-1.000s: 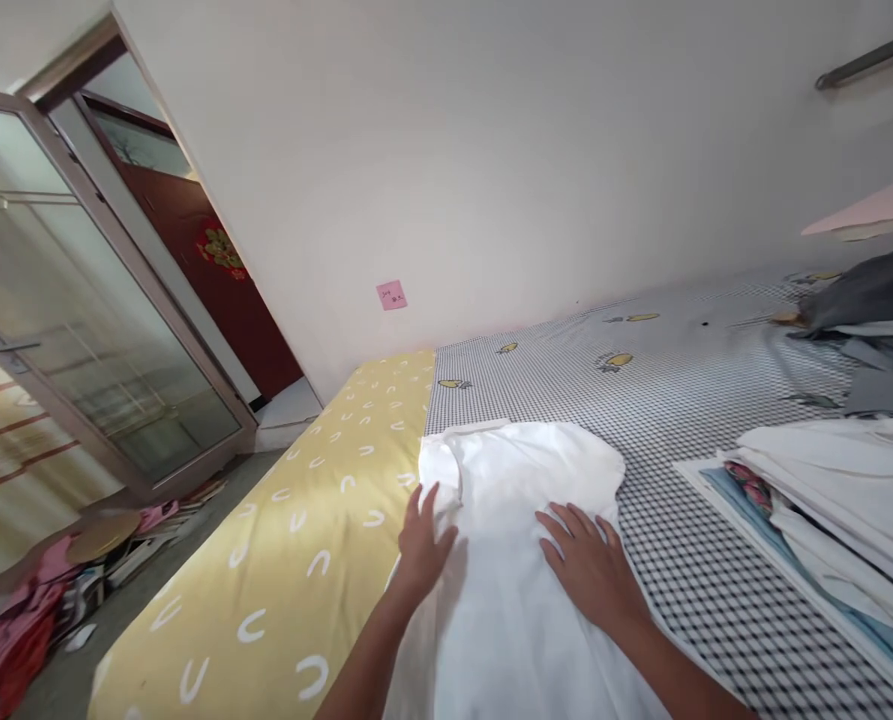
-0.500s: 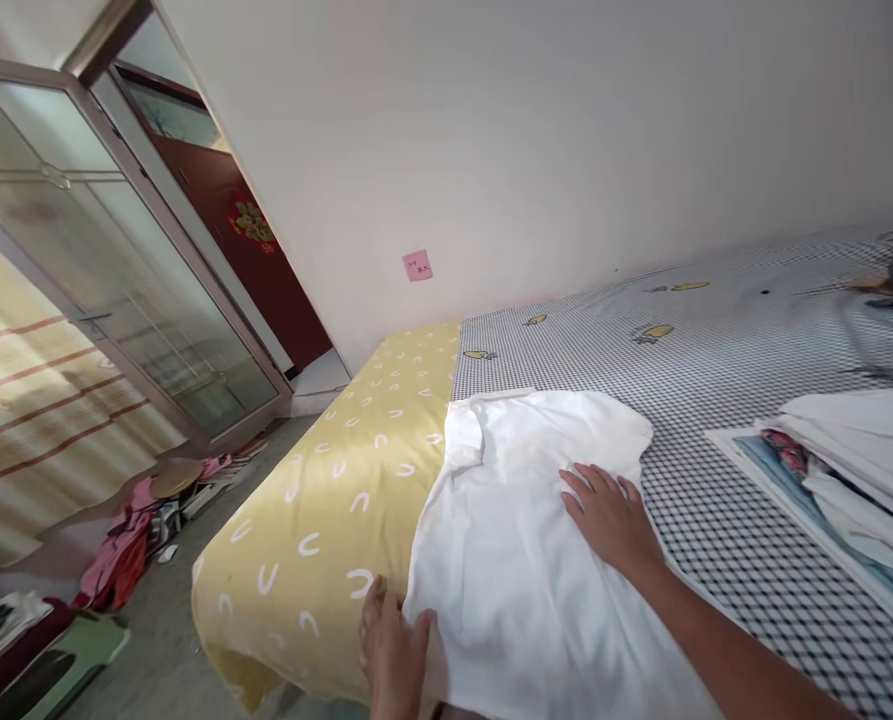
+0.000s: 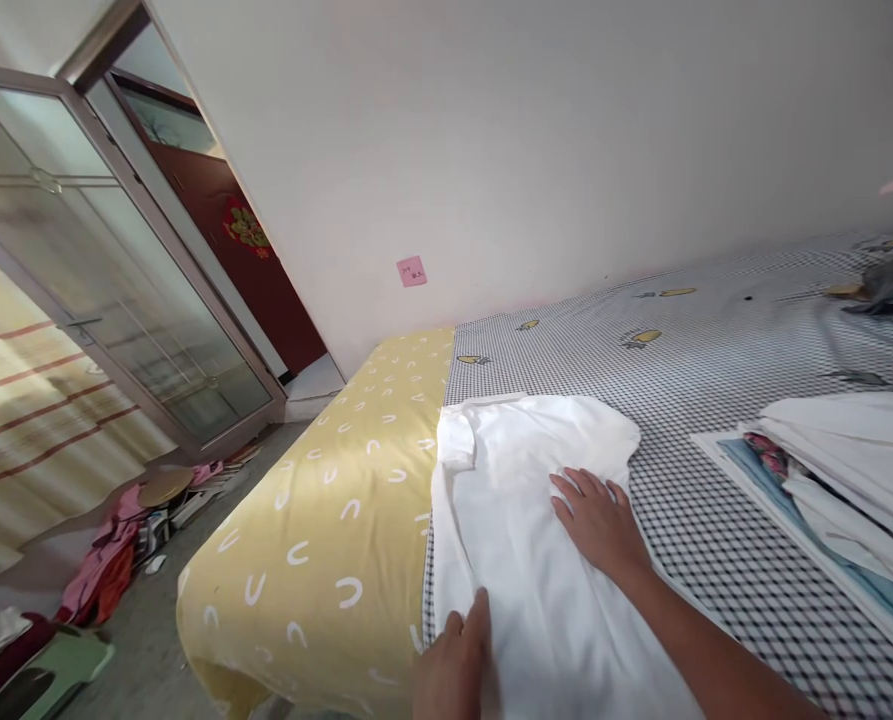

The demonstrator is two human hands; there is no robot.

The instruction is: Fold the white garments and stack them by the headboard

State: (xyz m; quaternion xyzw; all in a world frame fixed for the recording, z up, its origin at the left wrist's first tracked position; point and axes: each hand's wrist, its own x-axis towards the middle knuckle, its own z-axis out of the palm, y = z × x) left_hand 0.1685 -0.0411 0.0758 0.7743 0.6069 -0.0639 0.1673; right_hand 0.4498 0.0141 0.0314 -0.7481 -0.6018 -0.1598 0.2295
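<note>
A white shirt (image 3: 525,520) lies spread on the bed, with a sleeve-like flap (image 3: 456,440) turned in at its upper left. Along its left side, the edge is turned inward in a narrow fold. My left hand (image 3: 453,665) is closed on this edge near the bottom of the view; its lower part is cut off by the frame. Flat on the cloth's right half rests my right hand (image 3: 600,525), fingers spread and pointing up and left.
Folded clothes (image 3: 851,470) are stacked on the checked sheet (image 3: 686,400) at right. A yellow patterned cover (image 3: 326,520) hangs over the bed's left side. Pink and red items (image 3: 108,550) and a green stool (image 3: 63,665) are on the floor. A glass door (image 3: 146,260) stands open.
My left hand has moved right, bringing the shirt's left edge inward and uncovering a strip of checked sheet. My right hand stays on the shirt. The view has shifted slightly.
</note>
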